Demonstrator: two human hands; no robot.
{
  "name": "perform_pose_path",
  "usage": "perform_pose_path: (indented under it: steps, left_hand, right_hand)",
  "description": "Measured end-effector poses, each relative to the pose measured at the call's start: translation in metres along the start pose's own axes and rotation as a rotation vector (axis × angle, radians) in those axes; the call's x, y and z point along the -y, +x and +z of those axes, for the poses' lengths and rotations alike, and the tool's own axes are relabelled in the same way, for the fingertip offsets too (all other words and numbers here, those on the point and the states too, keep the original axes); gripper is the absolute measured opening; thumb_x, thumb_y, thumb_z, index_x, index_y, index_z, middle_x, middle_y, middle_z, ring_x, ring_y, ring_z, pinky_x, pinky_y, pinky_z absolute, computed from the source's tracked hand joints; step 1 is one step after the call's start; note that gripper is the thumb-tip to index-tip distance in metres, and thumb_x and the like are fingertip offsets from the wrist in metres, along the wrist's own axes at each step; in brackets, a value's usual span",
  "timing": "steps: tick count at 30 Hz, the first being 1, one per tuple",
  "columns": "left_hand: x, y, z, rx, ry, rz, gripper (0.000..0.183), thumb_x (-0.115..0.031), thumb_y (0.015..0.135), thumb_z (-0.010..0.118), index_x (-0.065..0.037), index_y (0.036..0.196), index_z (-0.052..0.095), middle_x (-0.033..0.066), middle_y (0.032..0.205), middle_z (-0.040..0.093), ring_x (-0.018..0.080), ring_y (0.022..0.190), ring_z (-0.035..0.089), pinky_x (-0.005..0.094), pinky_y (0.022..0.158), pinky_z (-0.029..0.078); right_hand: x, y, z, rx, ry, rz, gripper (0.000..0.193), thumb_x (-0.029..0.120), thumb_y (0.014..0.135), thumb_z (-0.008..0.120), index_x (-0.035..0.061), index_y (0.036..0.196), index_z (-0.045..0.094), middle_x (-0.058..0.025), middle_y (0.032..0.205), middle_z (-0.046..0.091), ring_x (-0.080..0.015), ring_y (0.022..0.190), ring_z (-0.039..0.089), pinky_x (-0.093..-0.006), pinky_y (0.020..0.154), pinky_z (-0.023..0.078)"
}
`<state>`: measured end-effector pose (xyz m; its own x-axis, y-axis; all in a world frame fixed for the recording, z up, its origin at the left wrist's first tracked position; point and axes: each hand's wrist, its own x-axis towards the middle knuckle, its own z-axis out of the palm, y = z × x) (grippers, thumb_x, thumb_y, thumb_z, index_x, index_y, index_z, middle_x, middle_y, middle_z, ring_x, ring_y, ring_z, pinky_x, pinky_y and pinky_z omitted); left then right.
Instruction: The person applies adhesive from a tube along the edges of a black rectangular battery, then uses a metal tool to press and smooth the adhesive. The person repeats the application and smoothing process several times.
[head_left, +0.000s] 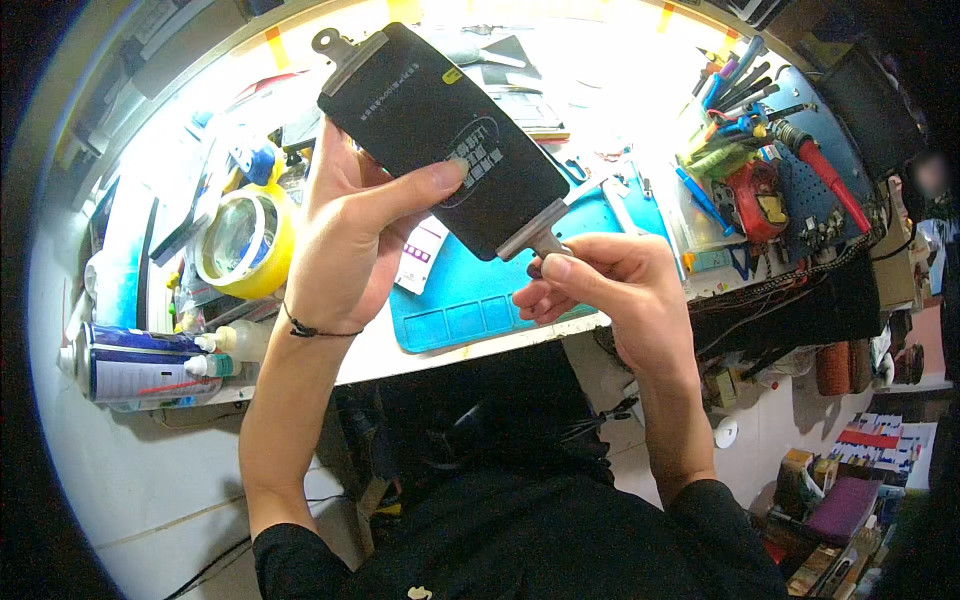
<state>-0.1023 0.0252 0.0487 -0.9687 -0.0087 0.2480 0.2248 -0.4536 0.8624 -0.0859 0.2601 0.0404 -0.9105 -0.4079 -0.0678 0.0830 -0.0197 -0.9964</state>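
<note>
Above the workbench I hold a flat black phone-shaped slab [430, 125] with pale print and a small yellow mark on its face. My left hand [360, 215] is closed around it, thumb pressed on the printed face and fingers hidden beneath. A silver metal bulldog clip [355, 65] grips the slab's upper left end. On the lower right end sits a second bulldog clip [533, 230], whose handle is pinched between the thumb and fingers of my right hand [625, 290]. Underneath lies a blue work mat [455, 320] with moulded compartments, beside a white card [421, 258] with purple marks.
Yellow tape rolls [245, 240] stand at the left, above a blue-and-white can [140, 360] and small bottles [225, 350]. At the right are a red-handled tool [835, 185], a red device [755, 200] and several pens and tools [740, 80]. Cables run along the bench's right edge.
</note>
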Motion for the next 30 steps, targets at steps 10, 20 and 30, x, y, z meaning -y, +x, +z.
perform_pose_path:
  steps: [10, 20, 30]
  left_hand:
    - [-0.0029, -0.0015, 0.0042, -0.007, 0.036, -0.008, 0.071, 0.009, 0.086, 0.075, -0.009, 0.145, 0.040, 0.0118, 0.123, 0.067, 0.0222, 0.116, 0.069, 0.0352, 0.100, 0.060]
    - [-0.0024, -0.0019, 0.0045, -0.012, 0.033, -0.001, 0.070, 0.009, 0.086, 0.075, -0.008, 0.144, 0.042, 0.0115, 0.124, 0.068, 0.0223, 0.115, 0.070, 0.0355, 0.099, 0.060]
    - [-0.0022, -0.0017, 0.0048, -0.012, 0.030, -0.011, 0.071, 0.011, 0.086, 0.075, -0.009, 0.145, 0.041, 0.0118, 0.124, 0.068, 0.0226, 0.115, 0.070, 0.0351, 0.099, 0.060]
  right_hand:
    - [0.0029, 0.0012, 0.0026, -0.011, 0.021, 0.011, 0.029, 0.020, 0.098, 0.071, -0.0095, 0.097, 0.074, -0.0205, 0.087, 0.078, -0.0216, 0.073, 0.076, -0.0324, 0.069, 0.061]
    - [0.0029, 0.0018, 0.0024, -0.029, 0.036, 0.029, 0.030, 0.020, 0.097, 0.071, -0.0102, 0.098, 0.074, -0.0208, 0.089, 0.078, -0.0217, 0.075, 0.076, -0.0322, 0.070, 0.062]
    - [0.0008, 0.0029, 0.0030, -0.026, 0.053, 0.005, 0.029, 0.017, 0.098, 0.071, -0.0122, 0.101, 0.073, -0.0223, 0.090, 0.078, -0.0235, 0.075, 0.076, -0.0343, 0.071, 0.063]
